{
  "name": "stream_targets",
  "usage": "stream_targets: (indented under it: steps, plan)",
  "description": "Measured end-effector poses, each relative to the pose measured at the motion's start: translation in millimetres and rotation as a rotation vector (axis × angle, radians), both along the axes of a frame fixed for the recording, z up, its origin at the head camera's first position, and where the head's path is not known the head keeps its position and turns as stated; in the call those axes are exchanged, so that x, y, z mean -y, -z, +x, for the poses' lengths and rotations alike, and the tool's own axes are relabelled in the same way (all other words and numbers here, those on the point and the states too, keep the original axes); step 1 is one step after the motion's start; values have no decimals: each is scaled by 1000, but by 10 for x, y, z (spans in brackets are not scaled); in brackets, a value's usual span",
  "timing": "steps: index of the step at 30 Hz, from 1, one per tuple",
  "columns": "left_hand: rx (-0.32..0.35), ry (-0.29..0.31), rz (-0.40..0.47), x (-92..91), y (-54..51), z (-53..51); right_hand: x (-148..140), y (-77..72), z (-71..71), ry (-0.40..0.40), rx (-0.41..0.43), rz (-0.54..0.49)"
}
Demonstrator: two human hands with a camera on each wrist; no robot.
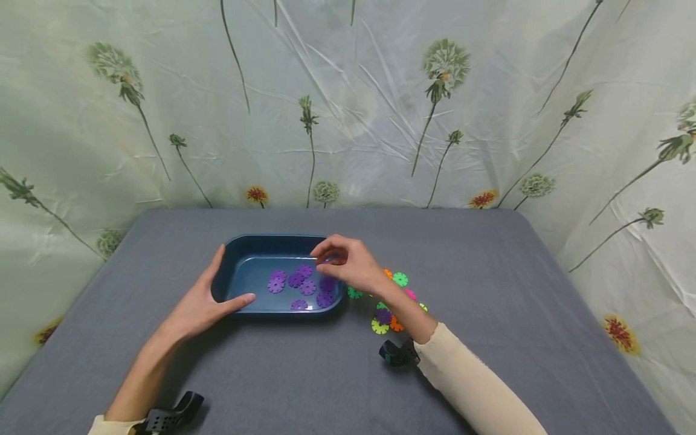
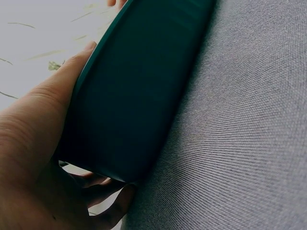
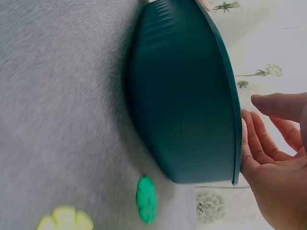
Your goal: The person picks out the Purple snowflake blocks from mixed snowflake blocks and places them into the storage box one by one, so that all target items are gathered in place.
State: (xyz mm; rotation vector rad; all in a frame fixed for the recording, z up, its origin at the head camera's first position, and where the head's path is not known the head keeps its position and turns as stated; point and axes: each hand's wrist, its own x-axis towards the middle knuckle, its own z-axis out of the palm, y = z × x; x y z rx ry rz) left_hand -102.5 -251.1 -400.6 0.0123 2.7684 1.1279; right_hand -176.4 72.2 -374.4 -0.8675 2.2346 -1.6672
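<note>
A dark blue rectangular tray point(image 1: 285, 309) holds several purple snowflake-shaped plastic discs point(image 1: 276, 281), mostly toward its middle and right. My left hand point(image 1: 203, 305) grips the tray's left end, its thumb over the front rim and its fingers around the side; the left wrist view shows this hand point(image 2: 43, 134) against the tray wall point(image 2: 134, 96). Over the tray's right end hovers my right hand point(image 1: 350, 263), fingers loosely bent. In the right wrist view its thumb and fingertips point(image 3: 261, 143) stand apart, and no disc shows between them.
Right of the tray, partly under my right forearm, lies a loose group of orange, pink, green and yellow discs point(image 1: 380, 327), with a purple disc point(image 1: 383, 316) among them. Grey cloth point(image 1: 304, 374) covers the table. A flower-printed curtain point(image 1: 370, 121) hangs behind it.
</note>
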Motion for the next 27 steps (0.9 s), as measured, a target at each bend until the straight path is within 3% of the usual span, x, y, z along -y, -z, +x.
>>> stream_targets:
  steps: [16,27]
  plan:
    - [-3,-1,3,8,1,19,-349,51,112,85,21,18]
    - [-9,-4,3,-5,4,6,-570,71,135,90,-72,68]
